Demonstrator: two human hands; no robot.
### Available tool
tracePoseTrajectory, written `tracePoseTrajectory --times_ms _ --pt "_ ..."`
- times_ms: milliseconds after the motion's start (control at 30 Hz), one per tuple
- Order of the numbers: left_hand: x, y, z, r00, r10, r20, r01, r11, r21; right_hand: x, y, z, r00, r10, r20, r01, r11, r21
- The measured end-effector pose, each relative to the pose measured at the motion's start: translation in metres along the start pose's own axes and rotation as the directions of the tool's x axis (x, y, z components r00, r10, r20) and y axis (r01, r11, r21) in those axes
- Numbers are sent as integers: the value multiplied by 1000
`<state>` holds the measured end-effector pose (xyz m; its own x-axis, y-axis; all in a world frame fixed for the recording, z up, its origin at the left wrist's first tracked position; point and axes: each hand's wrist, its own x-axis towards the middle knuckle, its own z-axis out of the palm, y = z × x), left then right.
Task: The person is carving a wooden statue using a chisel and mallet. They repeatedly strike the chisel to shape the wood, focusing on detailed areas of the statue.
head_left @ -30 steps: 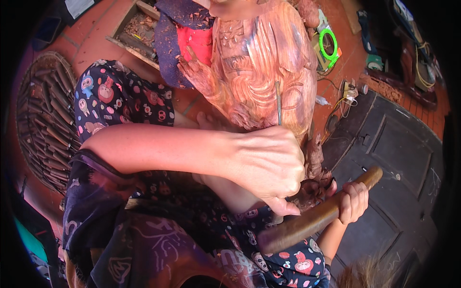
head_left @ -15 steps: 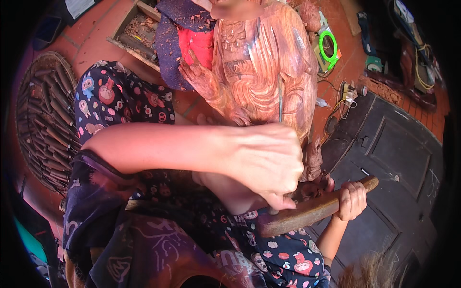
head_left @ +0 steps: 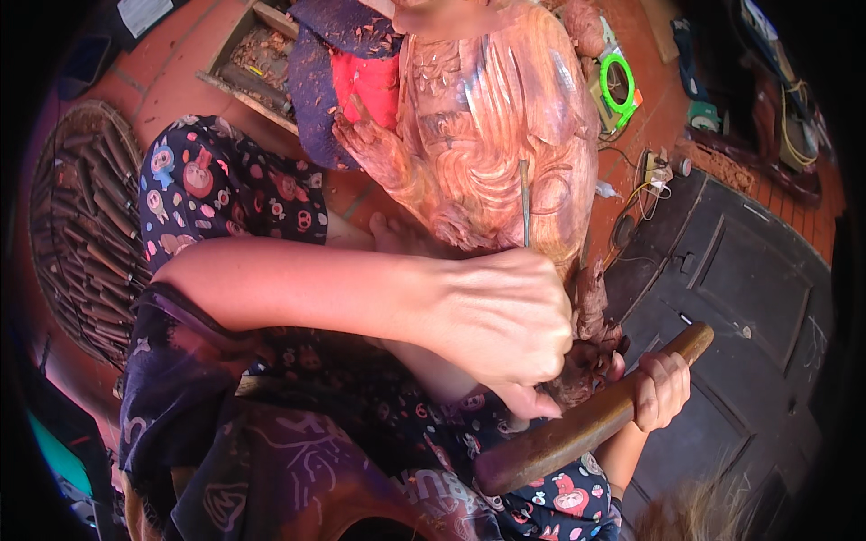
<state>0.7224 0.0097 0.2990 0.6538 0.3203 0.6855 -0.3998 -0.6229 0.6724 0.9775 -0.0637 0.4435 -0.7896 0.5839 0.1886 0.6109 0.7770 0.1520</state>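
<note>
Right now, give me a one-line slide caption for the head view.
Left hand steadies a chisel against a reddish wooden carving while the right hand grips a wooden mallet.

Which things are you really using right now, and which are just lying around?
In use: wooden carving, chisel in the left hand, wooden mallet in the right hand.

Lying about: basket of spare tools, green tape reel, cables.

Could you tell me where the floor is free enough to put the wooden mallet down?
The broad dark panel right of the right hand and mallet is mostly bare. A smaller strip of red floor lies between the basket of tools and the wooden tray. Around the carving, cables, chips and the green reel crowd things.
</note>
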Motion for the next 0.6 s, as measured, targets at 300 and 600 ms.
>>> tracePoseTrajectory --times_ms 300,600 --pt "4 2 -4 993 4 -114 -14 997 -81 -5 7 6 999 24 -39 -25 999 -32" --pt "3 -3 -5 998 -14 -68 8 996 -93 -2 6 0 999 39 8 -39 999 -37"
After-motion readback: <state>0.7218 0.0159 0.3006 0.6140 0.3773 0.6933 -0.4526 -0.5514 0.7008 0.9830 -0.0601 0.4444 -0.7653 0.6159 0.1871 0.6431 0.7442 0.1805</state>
